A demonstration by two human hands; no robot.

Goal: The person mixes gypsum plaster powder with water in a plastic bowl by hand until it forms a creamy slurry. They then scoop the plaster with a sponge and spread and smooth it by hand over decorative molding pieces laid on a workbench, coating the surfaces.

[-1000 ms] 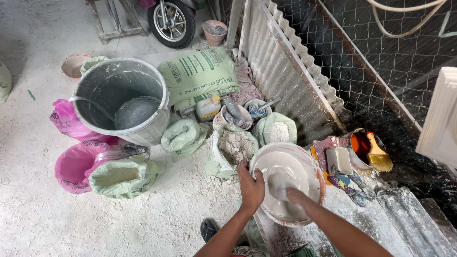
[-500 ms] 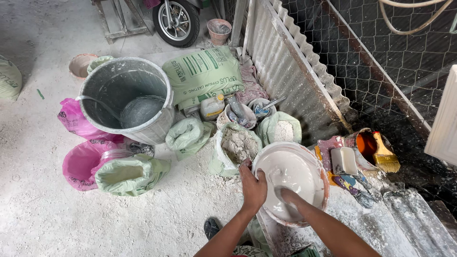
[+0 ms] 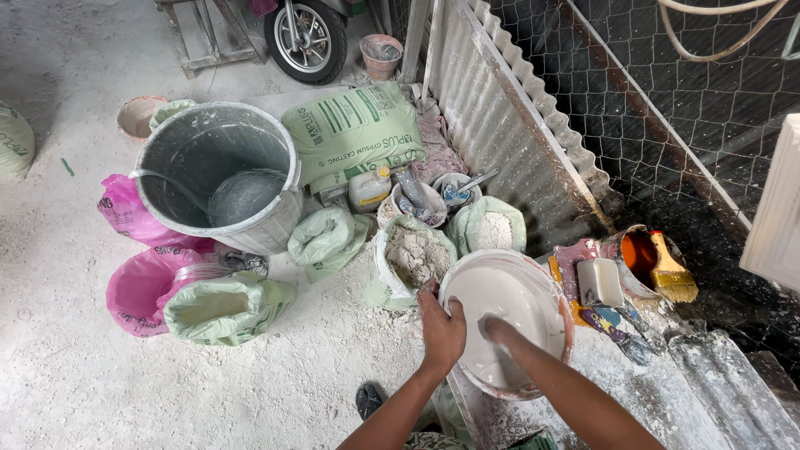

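Two hands work a wet-plaster bowl (image 3: 533, 287) on a dusty sheet: left hand (image 3: 440, 329) clasps the near rim, right hand (image 3: 498, 333) dips inside, fingers hidden; likely heavy, slippery, best held rim-wise

Two bare forearms enter from 6 o'clock, no sleeves, watch or rings visible. Left hand (image 3: 442, 329) ungloved, fingers dusted with pale powder at the tips. Right hand (image 3: 500, 332) ungloved, coated in whitish paste, mostly smeared over. Below, at 6 o'clock, a dark sandal (image 3: 369, 401) on one foot, and a strip of green patterned clothing (image 3: 425, 440) at frame edge.
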